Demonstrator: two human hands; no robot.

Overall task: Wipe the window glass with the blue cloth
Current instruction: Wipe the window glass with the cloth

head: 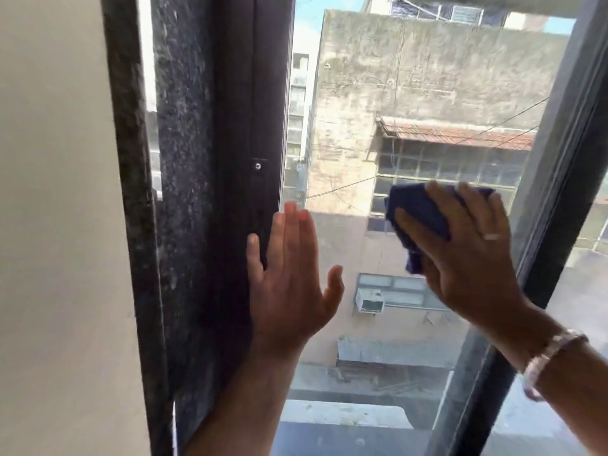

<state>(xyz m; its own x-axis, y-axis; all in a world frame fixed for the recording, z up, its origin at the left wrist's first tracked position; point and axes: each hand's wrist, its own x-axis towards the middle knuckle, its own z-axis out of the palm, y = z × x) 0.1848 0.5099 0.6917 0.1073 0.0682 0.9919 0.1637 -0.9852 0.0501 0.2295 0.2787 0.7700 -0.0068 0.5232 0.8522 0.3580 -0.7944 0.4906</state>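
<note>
The window glass (378, 93) fills the middle of the view, with buildings showing through it. My right hand (467, 258) presses a crumpled blue cloth (424, 215) flat against the pane near its right side; its fingers spread over the cloth. A ring and a wrist bracelet are on that hand. My left hand (289, 274) rests flat on the glass at the pane's left edge, fingers apart and pointing up, holding nothing.
A dark window frame (237, 159) with a screw runs down the left of the pane, beside a speckled dark stone jamb (177, 192) and a pale wall (59, 225). Another dark frame bar (559, 159) slants down the right side.
</note>
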